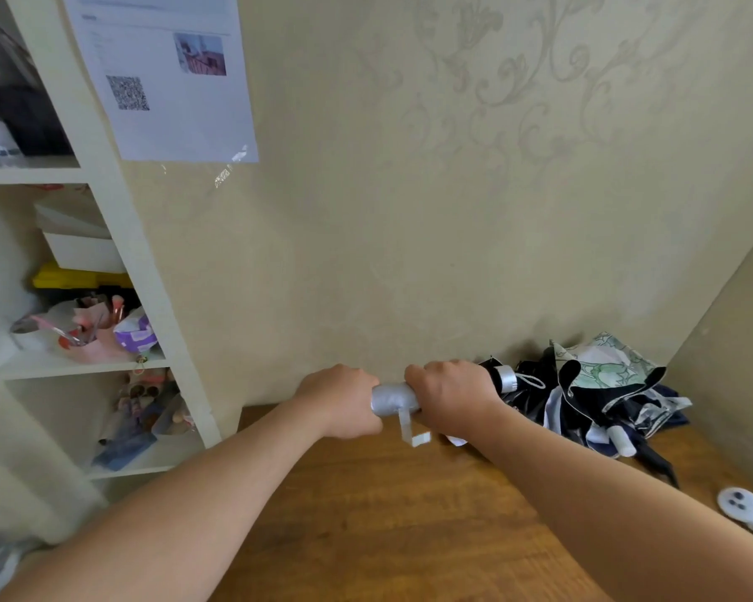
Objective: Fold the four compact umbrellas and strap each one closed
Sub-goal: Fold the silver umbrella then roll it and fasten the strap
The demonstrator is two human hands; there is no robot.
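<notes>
A white gadget (742, 508) lies cut off at the surface's (388, 514) right edge; the near middle is open wood. Over the far edge, left hand (342, 401) and right hand (453, 395) curl their fingers around a silver umbrella (394, 397), its strap (411, 432) dangling. Beyond, in the far right corner, more umbrellas (596, 397) lie tangled, their number unclear.

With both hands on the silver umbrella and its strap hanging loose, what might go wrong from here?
1. The strap hangs unfastened below the silver umbrella; if the left hand or right hand loosens, the rolled canopy may unroll.
2. The pile of loose umbrellas lies close beside the right hand, so a wide movement could snag it.
3. The white object near the table edge could be knocked off.
</notes>
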